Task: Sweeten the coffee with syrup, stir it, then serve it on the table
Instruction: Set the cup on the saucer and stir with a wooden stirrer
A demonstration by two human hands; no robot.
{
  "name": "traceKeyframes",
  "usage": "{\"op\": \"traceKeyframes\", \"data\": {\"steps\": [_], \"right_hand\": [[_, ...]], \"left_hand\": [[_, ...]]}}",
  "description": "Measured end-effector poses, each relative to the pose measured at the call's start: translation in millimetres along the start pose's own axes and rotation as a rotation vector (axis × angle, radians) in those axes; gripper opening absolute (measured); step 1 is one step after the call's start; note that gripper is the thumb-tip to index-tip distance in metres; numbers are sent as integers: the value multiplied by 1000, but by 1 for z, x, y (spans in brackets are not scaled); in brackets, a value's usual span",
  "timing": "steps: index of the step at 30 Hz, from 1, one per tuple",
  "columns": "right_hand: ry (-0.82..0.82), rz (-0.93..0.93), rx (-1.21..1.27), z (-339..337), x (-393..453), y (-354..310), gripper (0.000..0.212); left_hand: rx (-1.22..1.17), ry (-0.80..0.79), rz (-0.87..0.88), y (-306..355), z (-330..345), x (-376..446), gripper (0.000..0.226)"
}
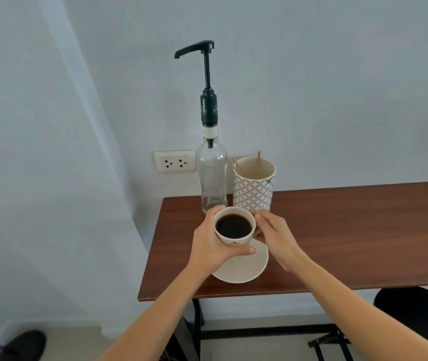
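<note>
Step in hand: you held the coffee cup with both hands, it seemed lifted a little above the saucer, probably to bring it under the syrup pump spout.
Left grip: your left hand was wrapped around the cup wall, thumb pressed on the front near the logo.
Right grip: your right hand was closed on the right side of the cup; I could not tell if it pinched a handle.
Cup place: near the left end of the bench, just in front of the syrup bottle and the patterned holder with wooden stirrers.
Advice: the coffee stood high, so you needed to keep the rim level and move slowly.
Risk: the spout was high and pointed left, so the cup had to go directly below it.
</note>
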State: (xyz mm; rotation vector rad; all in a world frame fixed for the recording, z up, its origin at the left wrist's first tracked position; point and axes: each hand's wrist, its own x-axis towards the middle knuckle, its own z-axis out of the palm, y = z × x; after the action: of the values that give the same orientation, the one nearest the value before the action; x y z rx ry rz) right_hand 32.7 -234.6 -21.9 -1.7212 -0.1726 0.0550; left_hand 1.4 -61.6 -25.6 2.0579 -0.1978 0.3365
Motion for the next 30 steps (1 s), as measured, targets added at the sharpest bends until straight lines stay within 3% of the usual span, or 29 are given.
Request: {"op": "traceKeyframes", "data": {"steps": [12,15,21,23,27,30], "right_hand": [[15,4,1,-5,3,12,34],[37,-9,-93,-1,1,13,30],[360,-383,-420,-10,34,-47,15],[318,-451,-588,-10,68,-69,17],[138,-249,-907,6,114,-88,38],[98,-240,-931,16,122,-86,30]], "left_hand": [[-40,-19,68,-11,11,6,92],[-54,-34,55,-16,7,4,94],[7,-50,-14,-14,9,-16,94],[-15,-43,-11,-15,10,-19,89],[-74,-43,-18,-18,12,-21,85],[-89,-47,-31,-21,11,-20,86]]}}
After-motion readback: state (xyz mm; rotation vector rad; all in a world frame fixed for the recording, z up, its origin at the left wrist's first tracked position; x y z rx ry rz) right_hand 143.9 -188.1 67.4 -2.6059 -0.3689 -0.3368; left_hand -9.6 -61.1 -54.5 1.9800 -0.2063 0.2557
